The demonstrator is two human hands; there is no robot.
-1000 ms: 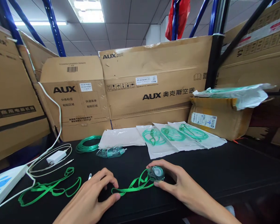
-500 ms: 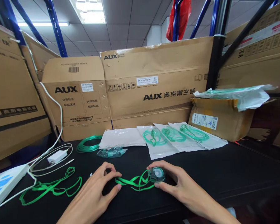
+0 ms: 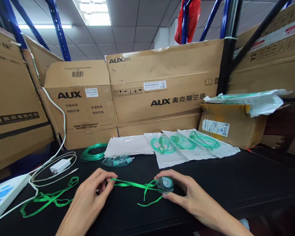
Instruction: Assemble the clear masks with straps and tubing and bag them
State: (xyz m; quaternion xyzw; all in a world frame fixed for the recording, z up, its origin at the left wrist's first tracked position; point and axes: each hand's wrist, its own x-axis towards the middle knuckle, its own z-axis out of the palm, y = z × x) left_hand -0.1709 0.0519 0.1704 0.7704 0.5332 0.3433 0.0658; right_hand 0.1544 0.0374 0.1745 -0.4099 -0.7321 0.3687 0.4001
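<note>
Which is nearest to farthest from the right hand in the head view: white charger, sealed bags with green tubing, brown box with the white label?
From the right hand:
1. Sealed bags with green tubing, just behind it at table centre.
2. Brown box with the white label, farther back on the right.
3. White charger, far off to the left.

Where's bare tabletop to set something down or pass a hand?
Free: the black table right of the right hand, below the bagged tubing packs and cardboard box. Crowded: left side, with the loose green strap, charger, power strip; middle is taken by the left hand, stretched strap and mask.
</note>
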